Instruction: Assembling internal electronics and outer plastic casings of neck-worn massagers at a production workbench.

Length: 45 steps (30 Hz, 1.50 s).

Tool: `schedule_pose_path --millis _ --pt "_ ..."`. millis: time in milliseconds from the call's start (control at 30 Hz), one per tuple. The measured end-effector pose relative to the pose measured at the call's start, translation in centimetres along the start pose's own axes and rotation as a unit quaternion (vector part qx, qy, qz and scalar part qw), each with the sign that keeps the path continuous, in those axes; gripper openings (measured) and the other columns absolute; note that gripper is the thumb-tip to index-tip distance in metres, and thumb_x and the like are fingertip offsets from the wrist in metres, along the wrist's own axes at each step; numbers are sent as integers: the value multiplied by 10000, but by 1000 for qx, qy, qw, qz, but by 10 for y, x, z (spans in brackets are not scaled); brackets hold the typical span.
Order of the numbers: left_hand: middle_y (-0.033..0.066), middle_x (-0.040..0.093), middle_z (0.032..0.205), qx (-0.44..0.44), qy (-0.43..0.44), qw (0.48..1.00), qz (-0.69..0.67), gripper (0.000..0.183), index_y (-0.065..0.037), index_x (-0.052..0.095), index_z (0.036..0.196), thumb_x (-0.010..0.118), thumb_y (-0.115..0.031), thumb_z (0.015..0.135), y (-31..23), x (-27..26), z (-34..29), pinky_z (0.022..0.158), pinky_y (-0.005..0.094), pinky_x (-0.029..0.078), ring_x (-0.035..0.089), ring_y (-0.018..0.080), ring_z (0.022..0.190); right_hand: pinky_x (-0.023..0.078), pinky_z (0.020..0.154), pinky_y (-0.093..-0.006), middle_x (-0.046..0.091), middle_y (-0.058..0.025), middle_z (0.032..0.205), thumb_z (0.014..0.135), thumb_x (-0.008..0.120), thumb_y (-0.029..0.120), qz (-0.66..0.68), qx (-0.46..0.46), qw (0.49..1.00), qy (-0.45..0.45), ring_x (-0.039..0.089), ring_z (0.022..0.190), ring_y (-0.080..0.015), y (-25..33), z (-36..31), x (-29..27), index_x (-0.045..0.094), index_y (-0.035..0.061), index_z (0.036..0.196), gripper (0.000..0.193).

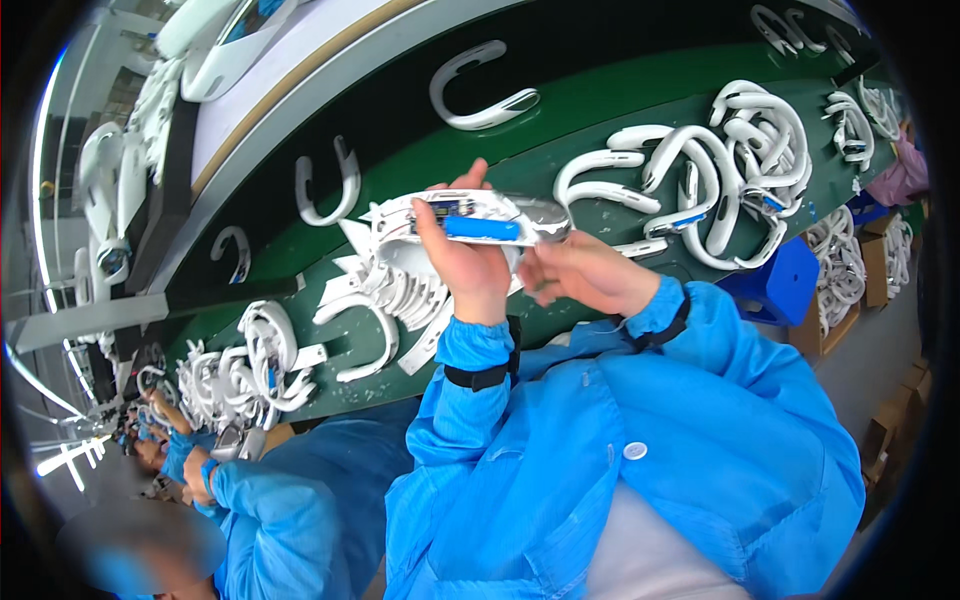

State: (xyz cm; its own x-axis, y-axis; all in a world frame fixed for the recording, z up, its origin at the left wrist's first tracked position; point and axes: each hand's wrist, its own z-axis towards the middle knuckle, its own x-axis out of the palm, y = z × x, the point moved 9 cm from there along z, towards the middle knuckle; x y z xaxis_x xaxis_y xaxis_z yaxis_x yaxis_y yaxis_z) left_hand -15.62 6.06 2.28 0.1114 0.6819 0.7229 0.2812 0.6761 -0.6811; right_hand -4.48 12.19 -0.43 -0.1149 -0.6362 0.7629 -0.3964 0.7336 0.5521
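Far left, a co-worker in a blue sleeve sits beside the bench, and just past that arm there's a heap of white curved pieces packed along the edge. Moving right, a white U-shaped piece lies alone further back, and nearer to us a stack of white curved parts spreads over the green bench top.

Now the centre, and here's the left hand, palm up, thumb over the near side, fingers behind, closed firmly around a white curved housing. That's the piece in play, held up above the bench, its open side facing us, a blue block and a small circuit board showing inside.

At its right end comes the right hand, fingers bent and blurred, right by the tip; whether they're pinching it, I can't tell.

On to the right, a big tangle of white curved bands fills the bench, some showing blue inside. Below it stands a blue stool, and beyond that, a cardboard box near more white bands.
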Motion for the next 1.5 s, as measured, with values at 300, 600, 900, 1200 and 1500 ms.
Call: schedule_pose_path --millis 300,600,900,1200,1500 --pt "132 594 783 -115 57 991 29 700 -5 524 993 242 -634 875 -49 -13 -44 555 384 505 599 298 611 443 556 -219 615 -67 689 783 601 69 -499 -262 824 -59 568 638 -87 78 -41 91 624 -32 828 114" --pt "100 549 936 94 -51 990 95 607 -17 448 1135 220 -542 933 -58 -14 -61 773 308 441 549 192 850 483 577 -251 647 -120 740 751 592 67 -399 -248 879 -84 600 635 -125 58 -8 89 635 -72 889 201" --pt "79 526 866 131 12 948 289 674 1 444 1056 259 -624 884 -54 -1 -66 573 241 413 512 131 715 495 612 -244 645 -121 794 814 604 70 -303 -161 938 -42 609 678 -130 40 4 71 627 -79 915 181" --pt "77 506 739 218 11 900 378 702 46 464 863 312 -639 862 -61 0 -67 468 213 366 476 110 599 496 595 -241 638 -115 748 786 599 51 -229 -161 959 -50 601 642 -130 39 8 66 622 -98 904 192" --pt "55 493 718 211 -15 902 376 747 37 470 838 282 -685 839 -61 1 -67 454 213 349 455 97 574 511 636 -248 645 -129 761 770 571 33 -226 -181 957 -27 618 677 -141 44 9 67 623 -95 898 189"
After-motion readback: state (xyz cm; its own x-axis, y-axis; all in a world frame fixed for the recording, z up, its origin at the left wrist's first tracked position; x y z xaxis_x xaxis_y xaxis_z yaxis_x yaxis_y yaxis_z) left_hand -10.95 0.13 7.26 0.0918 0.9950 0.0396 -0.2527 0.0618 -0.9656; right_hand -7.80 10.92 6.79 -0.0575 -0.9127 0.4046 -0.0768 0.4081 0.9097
